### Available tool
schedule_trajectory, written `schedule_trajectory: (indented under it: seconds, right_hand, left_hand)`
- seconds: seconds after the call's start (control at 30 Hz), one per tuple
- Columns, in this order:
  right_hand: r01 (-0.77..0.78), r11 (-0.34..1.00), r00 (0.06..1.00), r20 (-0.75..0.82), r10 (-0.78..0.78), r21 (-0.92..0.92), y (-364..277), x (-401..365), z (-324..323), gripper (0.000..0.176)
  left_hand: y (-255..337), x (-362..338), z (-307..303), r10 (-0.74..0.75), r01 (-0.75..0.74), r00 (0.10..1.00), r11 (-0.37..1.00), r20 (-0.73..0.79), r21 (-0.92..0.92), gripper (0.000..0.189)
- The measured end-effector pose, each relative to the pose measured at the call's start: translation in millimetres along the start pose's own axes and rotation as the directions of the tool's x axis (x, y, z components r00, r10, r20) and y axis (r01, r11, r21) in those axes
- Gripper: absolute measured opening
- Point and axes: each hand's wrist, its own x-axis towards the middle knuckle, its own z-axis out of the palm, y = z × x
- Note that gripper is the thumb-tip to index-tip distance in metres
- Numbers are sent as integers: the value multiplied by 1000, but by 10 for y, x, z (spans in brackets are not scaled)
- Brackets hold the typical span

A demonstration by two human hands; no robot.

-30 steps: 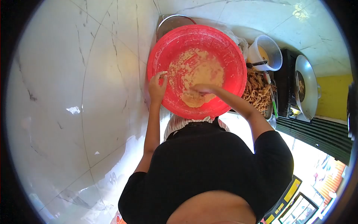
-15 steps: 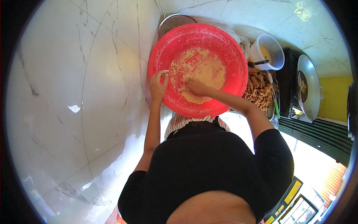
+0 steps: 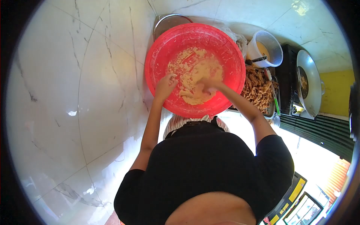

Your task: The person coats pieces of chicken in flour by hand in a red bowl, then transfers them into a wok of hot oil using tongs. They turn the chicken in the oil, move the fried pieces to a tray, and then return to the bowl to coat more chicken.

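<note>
A large red basin stands in front of me, its inside dusted and streaked with pale yellow flour. My left hand is over the basin's left part, its fingers curled together and coated at the tips. Whether anything is inside those fingers I cannot make out. Near the middle of the basin, my right hand reaches down into the flour. Its fingers are blurred and partly lost against the flour, so their closing does not show.
Right of the basin lies a tray of brown fried strips with green-handled tongs. Behind it stands a white plastic bucket of yellowish liquid. A wide metal wok sits farther right. Marbled wall tiles rise on the left.
My left hand has moved from the basin's left rim inward over the basin, its fingers curling. My right hand has shifted slightly right through the flour.
</note>
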Motion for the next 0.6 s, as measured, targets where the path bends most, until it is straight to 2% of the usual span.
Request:
schedule_trajectory:
  seconds: [0.03,0.07,0.1,0.13,0.17,0.2,0.23,0.27,0.3,0.33,0.4,0.47,0.5,0.53,0.57,0.6]
  right_hand:
    - [-73,995,994,-77,78,61,-60,-26,-128,60]
    - [-140,982,976,-149,159,126,-89,-12,-244,60]
    - [-161,980,958,-222,183,113,-66,56,-351,56]
    - [-183,978,933,-294,206,103,-35,129,-441,52]
    - [-184,977,932,-298,208,106,35,226,-492,52]
    - [-224,967,848,-514,131,-122,145,352,-497,49]
    - [-305,894,731,-682,0,-327,223,444,-452,45]
    - [-307,895,728,-685,2,-323,291,537,-387,45]
    - [-322,915,592,-806,-7,-244,331,639,-331,39]
    - [-320,933,437,-899,-8,-164,344,711,-290,34]
    - [-275,942,462,-886,-45,-192,362,791,-205,37]
    - [-230,948,490,-868,-82,-219,377,833,-141,42]
    - [-235,901,541,-819,-191,-365,372,832,-126,39]
    - [-232,833,590,-753,-290,-502,373,820,-108,36]
    - [-235,833,589,-755,-287,-500,379,795,-68,36]
    - [-136,797,684,-638,-354,-588,333,730,-23,31]
  left_hand:
    - [-72,-5,101,-41,33,969,999,242,39,29]
    - [-140,0,211,-87,54,880,995,467,84,34]
    - [-268,13,384,-85,52,879,995,469,83,34]
    - [-418,25,587,-69,-56,808,980,585,193,36]
    - [-476,34,719,-72,-178,721,942,690,284,39]
    - [-438,36,785,-69,-183,718,941,693,284,39]
    - [-388,32,855,-98,-213,690,920,717,330,38]
    - [-337,37,927,-128,-244,663,894,738,375,38]
    - [-273,42,992,-127,-248,662,893,738,376,38]
    - [-210,32,1051,-187,-235,684,858,705,456,34]
    - [-166,17,1090,-243,-221,709,815,662,535,31]
    - [-180,-34,1100,-271,-256,674,786,687,562,36]
    - [-207,-38,1081,-271,-257,674,786,687,562,36]
    - [-248,-36,1038,-287,-262,628,797,723,544,38]
    - [-291,-34,996,-299,-268,581,808,757,524,41]
    - [-236,-9,890,-295,-270,581,809,758,522,41]
